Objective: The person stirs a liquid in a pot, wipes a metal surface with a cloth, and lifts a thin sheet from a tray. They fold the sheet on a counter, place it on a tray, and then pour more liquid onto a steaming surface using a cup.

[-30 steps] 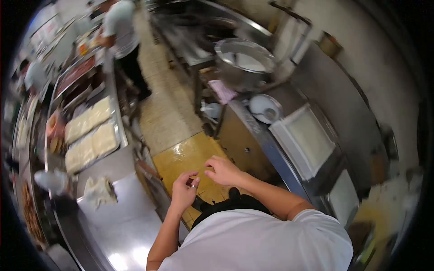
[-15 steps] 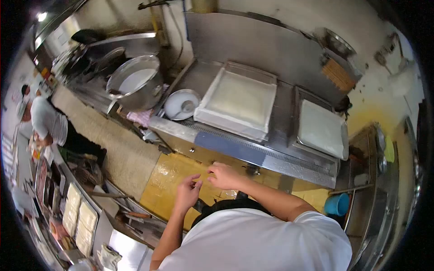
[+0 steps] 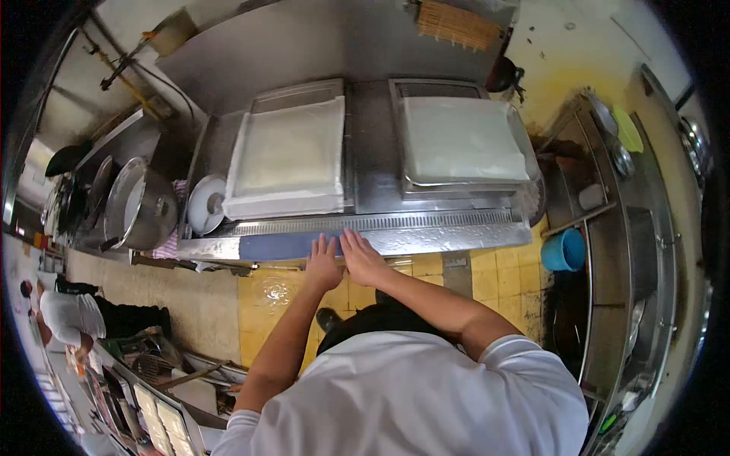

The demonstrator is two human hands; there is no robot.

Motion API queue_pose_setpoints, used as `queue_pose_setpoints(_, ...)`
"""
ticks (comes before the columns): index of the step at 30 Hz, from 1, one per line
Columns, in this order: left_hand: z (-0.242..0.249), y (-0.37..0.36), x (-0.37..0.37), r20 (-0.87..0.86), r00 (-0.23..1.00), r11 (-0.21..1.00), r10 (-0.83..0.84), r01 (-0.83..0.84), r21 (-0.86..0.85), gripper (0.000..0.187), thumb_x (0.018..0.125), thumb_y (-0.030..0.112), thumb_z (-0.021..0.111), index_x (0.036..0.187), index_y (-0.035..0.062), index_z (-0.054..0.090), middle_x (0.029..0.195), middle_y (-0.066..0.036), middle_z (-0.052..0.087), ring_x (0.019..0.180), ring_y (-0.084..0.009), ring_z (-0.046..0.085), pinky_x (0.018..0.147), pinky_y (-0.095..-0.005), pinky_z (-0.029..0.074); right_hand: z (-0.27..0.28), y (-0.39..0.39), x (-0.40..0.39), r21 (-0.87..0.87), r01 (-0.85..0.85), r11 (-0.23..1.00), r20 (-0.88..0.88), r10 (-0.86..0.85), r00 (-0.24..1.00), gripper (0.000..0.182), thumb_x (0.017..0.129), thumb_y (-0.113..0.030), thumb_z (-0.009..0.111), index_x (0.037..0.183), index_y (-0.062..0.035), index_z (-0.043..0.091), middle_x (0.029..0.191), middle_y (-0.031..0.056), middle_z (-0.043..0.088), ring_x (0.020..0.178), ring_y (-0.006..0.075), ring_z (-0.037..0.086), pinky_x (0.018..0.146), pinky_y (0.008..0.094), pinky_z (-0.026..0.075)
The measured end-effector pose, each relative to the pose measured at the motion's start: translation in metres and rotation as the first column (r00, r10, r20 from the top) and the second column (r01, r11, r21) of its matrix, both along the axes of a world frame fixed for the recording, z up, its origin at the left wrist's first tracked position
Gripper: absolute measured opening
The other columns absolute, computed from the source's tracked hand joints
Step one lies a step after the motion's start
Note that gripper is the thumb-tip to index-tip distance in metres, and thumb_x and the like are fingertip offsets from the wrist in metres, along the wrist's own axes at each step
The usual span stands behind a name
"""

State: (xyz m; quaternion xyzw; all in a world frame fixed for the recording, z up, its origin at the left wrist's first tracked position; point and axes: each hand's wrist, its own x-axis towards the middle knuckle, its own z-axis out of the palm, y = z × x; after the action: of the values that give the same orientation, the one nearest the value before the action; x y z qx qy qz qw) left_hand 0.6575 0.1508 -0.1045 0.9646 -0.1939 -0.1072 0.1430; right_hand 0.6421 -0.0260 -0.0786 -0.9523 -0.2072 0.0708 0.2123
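Half a second ago I stood at an angle to the steel counter (image 3: 426, 237) with both hands up in front of my chest; now I face it squarely and my hands have come forward to its front edge. At the far left another person (image 3: 65, 315) in a white shirt bends over the floor, lower in my view than before. The big pot (image 3: 141, 205) and the white bowl (image 3: 205, 204) now sit to the left of me rather than ahead. The left tray (image 3: 289, 156), covered with a white sheet, lies straight beyond my hands, well apart from them. My left hand (image 3: 322, 266) is flat and spread, fingers reaching the counter's rim and gripping nothing. My right hand (image 3: 363, 258) lies just beside it, nearly touching, also loose and flat against the rim, holding nothing. The right tray (image 3: 464, 140) lies further right on the same counter, and the blue bucket (image 3: 564, 249) stands on the floor near the counter's right end.
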Motion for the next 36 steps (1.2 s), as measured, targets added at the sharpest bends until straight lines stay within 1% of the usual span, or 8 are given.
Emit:
queue_pose_setpoints(3,-0.011,-0.025,0.011,-0.217,0.973,0.924,-0.082,0.156,0.350,0.079,0.087,0.030,0.070,0.151,-0.0051,0.040,0.159,-0.035,0.031,0.148,-0.0511,0.030,0.122,-0.0546,0.027,-0.022,-0.031,0.000,-0.100,0.037,0.994,-0.057,-0.043,0.997,0.079,0.087,-0.013,0.064,0.154,0.0085,0.029,0.164,0.0292,0.021,0.154,0.0424,0.021,0.125,0.0514,0.022)
queue_pose_setpoints(7,0.006,-0.039,0.018,-0.283,0.958,0.917,-0.052,0.158,0.367,0.085,0.087,0.039,0.070,0.147,-0.0139,0.042,0.152,-0.035,0.043,0.148,-0.0525,0.029,0.123,-0.0561,0.025,-0.040,-0.057,-0.007,-0.108,0.074,0.991,-0.007,-0.075,0.997,0.067,0.095,-0.010,0.047,0.158,0.0041,0.027,0.169,0.0207,0.018,0.157,0.0360,0.016,0.128,0.0505,0.012)
queue_pose_setpoints(13,0.034,-0.053,0.025,-0.403,0.912,0.867,-0.072,0.257,0.426,0.082,0.088,0.038,0.066,0.145,-0.0160,0.041,0.152,-0.034,0.044,0.148,-0.0548,0.028,0.122,-0.0576,0.025,-0.055,-0.089,-0.012,-0.256,0.102,0.961,0.157,-0.063,0.986,0.072,0.092,-0.012,0.051,0.159,0.0017,0.027,0.169,0.0197,0.018,0.157,0.0359,0.016,0.128,0.0493,0.012)
queue_pose_setpoints(22,0.004,-0.032,0.016,-0.313,0.949,0.977,0.038,0.031,0.210,0.086,0.085,0.038,0.075,0.148,-0.0083,0.040,0.152,-0.047,0.028,0.142,-0.0641,0.028,0.120,-0.0572,0.030,-0.040,-0.094,-0.010,-0.248,0.047,0.968,0.077,-0.029,0.997,0.075,0.089,-0.008,0.053,0.157,0.0051,0.025,0.167,0.0252,0.019,0.157,0.0393,0.016,0.128,0.0509,0.011)
queue_pose_setpoints(28,0.002,-0.025,0.012,-0.307,0.951,0.974,0.030,0.041,0.224,0.082,0.088,0.034,0.072,0.152,-0.0039,0.038,0.157,-0.042,0.025,0.145,-0.0600,0.029,0.121,-0.0548,0.029,-0.041,-0.091,-0.010,-0.182,0.041,0.982,0.031,-0.036,0.999,0.071,0.090,-0.005,0.051,0.155,0.0072,0.027,0.166,0.0276,0.018,0.157,0.0414,0.014,0.127,0.0536,0.010)
queue_pose_setpoints(29,0.006,-0.025,0.011,-0.312,0.949,0.978,0.039,0.028,0.206,0.078,0.088,0.031,0.067,0.153,-0.0038,0.038,0.158,-0.041,0.026,0.145,-0.0595,0.028,0.122,-0.0547,0.028,-0.046,-0.091,-0.009,-0.191,0.036,0.981,0.074,-0.022,0.997,0.084,0.084,-0.008,0.059,0.157,0.0089,0.021,0.166,0.0285,0.017,0.156,0.0434,0.014,0.127,0.0533,0.010)
queue_pose_setpoints(31,0.017,-0.026,0.009,-0.323,0.945,0.985,0.051,0.006,0.173,0.072,0.090,0.024,0.058,0.153,-0.0035,0.039,0.159,-0.040,0.027,0.147,-0.0584,0.027,0.123,-0.0544,0.026,-0.040,-0.089,-0.009,-0.193,0.040,0.980,0.031,-0.035,0.999,0.086,0.083,-0.009,0.061,0.157,0.0091,0.020,0.166,0.0288,0.017,0.156,0.0436,0.013,0.127,0.0534,0.010)
queue_pose_setpoints(36,0.026,-0.026,0.009,-0.334,0.942,0.983,0.042,0.021,0.184,0.070,0.091,0.023,0.056,0.154,-0.0018,0.038,0.159,-0.038,0.028,0.146,-0.0570,0.029,0.123,-0.0529,0.027,-0.048,-0.088,-0.006,-0.194,0.050,0.980,0.024,-0.046,0.999,0.090,0.082,-0.012,0.065,0.157,0.0098,0.019,0.166,0.0295,0.015,0.156,0.0444,0.012,0.127,0.0535,0.010)
